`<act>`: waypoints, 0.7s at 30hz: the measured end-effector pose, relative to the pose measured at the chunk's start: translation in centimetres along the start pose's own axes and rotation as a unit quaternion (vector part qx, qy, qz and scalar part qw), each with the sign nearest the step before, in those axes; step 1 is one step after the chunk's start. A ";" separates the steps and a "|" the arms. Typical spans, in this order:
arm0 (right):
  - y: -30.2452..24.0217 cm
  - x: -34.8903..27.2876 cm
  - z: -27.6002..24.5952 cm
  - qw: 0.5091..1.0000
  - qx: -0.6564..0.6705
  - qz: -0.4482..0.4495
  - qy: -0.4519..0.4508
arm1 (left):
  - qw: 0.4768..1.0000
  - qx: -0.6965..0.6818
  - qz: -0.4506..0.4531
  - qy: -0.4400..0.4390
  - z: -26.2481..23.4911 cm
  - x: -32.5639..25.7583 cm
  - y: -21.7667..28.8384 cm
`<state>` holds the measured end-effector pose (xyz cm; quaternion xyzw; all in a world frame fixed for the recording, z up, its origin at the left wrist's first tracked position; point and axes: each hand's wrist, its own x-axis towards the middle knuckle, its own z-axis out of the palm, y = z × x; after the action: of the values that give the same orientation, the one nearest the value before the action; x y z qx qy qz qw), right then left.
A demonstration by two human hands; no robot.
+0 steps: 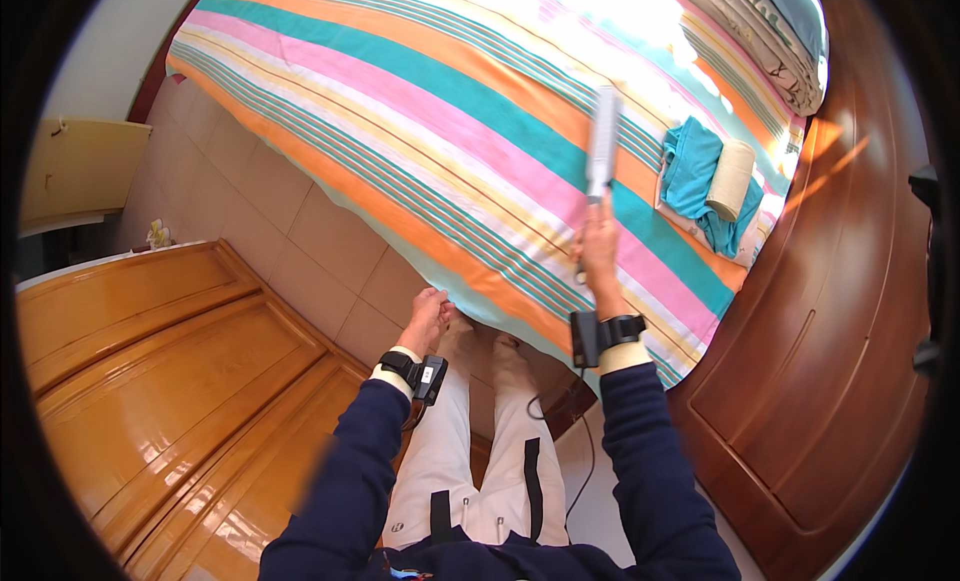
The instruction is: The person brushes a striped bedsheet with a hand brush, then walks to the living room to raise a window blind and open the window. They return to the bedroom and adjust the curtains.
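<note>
A bed sheet (pixel 400 111) with orange, teal, pink and white stripes covers the bed and hangs over its near side. At that hanging edge my left hand (pixel 428 313) is closed, its fingertips pinching the pale border. My right hand (pixel 598 243) is wrapped round the grey handle of a long, narrow, pale bed brush (pixel 603 131), held over the sheet and pointing away from me. The brush's underside is hidden, so I cannot tell whether it touches the cloth. To its right lies a folded teal cloth (pixel 690 161) with a beige roll (pixel 732 179) on it.
Folded bedding (pixel 765 41) is stacked at the far right. A dark wooden headboard (pixel 800 381) borders the bed's right side. Glossy orange-brown wooden cabinets (pixel 170 381) stand at the left, near the tiled floor (pixel 290 221). A cable (pixel 585 451) hangs from my right wrist device.
</note>
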<state>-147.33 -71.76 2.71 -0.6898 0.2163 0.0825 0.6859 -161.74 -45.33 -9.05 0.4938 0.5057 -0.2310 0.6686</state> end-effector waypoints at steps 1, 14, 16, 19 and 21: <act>1.0 -1.2 2.6 0.951 -0.283 -0.111 -0.061 | 1.000 -0.028 0.000 -0.005 -0.2 0.1 0.0; -6.1 4.4 10.6 0.985 0.152 -0.013 0.077 | 0.991 -0.094 0.028 -0.096 -7.1 -0.2 6.1; -5.4 5.5 15.6 0.977 0.155 -0.090 0.117 | 0.991 -0.099 0.051 -0.076 -7.9 0.0 8.2; -4.5 2.2 24.0 0.940 -0.223 0.047 -0.252 | 0.988 -0.031 0.139 -0.058 -8.0 0.7 11.9; -5.5 -0.2 26.7 0.860 -0.185 0.042 -0.474 | 0.980 0.001 0.189 -0.069 -7.7 1.3 14.6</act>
<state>-140.36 -45.66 6.62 -0.6721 -0.1249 0.4669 0.5610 -152.87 -32.29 -4.01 0.5642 0.3552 -0.1348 0.7330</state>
